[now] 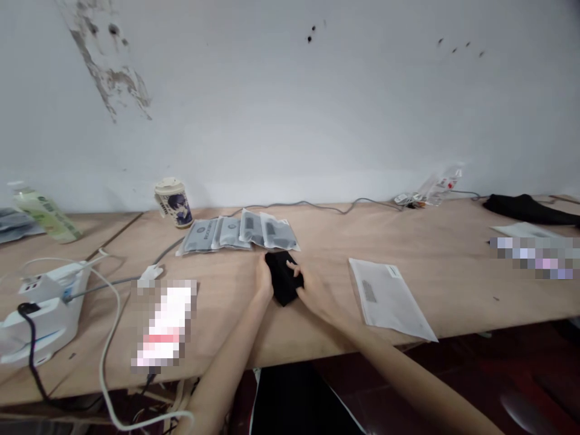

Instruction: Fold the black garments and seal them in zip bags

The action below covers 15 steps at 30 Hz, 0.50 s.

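A folded black cloth item point(281, 281) lies between my two hands at the middle of the table; its exact kind is not clear. My left hand point(264, 278) is closed along its left edge, with the fingers mostly hidden. From the right, my right hand point(306, 287) grips the same cloth, its thumb and fingers on the top and right edge. Just beyond my hands several frosted bags point(276, 232) with dark contents lie overlapping in a row. A flat frosted zip bag point(385, 296) with a white label rests to the right.
To the left are a phone point(167, 323), a white power strip point(58, 302) with cables, a paper cup point(175, 204) and a leaning bottle point(45, 214). A clear plastic bag point(439, 186) stands by the wall. Black fabric point(528, 208) lies far right. The table's front edge is close.
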Available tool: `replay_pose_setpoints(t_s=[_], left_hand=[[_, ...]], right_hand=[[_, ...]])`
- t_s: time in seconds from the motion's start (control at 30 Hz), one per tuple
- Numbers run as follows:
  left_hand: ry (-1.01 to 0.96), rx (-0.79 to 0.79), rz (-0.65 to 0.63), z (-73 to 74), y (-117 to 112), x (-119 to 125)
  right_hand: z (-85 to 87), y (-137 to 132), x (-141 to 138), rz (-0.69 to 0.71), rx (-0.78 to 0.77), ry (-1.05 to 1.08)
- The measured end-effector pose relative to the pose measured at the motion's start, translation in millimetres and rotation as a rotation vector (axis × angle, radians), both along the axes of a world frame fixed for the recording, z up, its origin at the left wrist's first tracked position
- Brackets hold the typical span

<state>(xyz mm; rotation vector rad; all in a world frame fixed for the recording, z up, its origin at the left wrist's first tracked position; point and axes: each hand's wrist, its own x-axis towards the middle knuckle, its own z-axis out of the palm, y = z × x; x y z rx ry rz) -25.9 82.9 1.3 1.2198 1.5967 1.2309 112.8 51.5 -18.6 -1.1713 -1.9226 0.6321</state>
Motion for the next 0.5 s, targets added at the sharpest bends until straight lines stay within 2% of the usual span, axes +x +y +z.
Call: replay_pose_setpoints(t_s=[0.1, 0.2, 0.27, 0.3, 0.4, 0.5], left_hand=[[0.005, 0.021, 0.126, 8.0, -2.2, -8.0], [0.188, 0.29, 0.181, 14.6, -10.8, -5.9], [0.365, 0.472, 0.087, 14.6, -14.8, -2.3], [0.443, 0.508, 0.012, 12.9, -15.4, -0.5], [0.603, 0.439, -0.16, 3.8, -13.3, 2.3], [0.663, 0.361, -0.17, -5.0, -10.5, 1.9]], right_hand=[[-8.2, -7.4, 4.1, 0.148, 0.112, -0.156], [-12.5, -5.9, 9.1, 0.235, 0.211, -0.303], [-13.1, -4.2, 10.1, 0.269, 0.257, -0.36], [-12.7, -3.9, 9.9, 0.279, 0.274, -0.375], [-8.5, -6.6, 8.6, 0.277, 0.298, -0.366], [0.1, -14.3, 10.5, 0.217, 0.261, -0.282]])
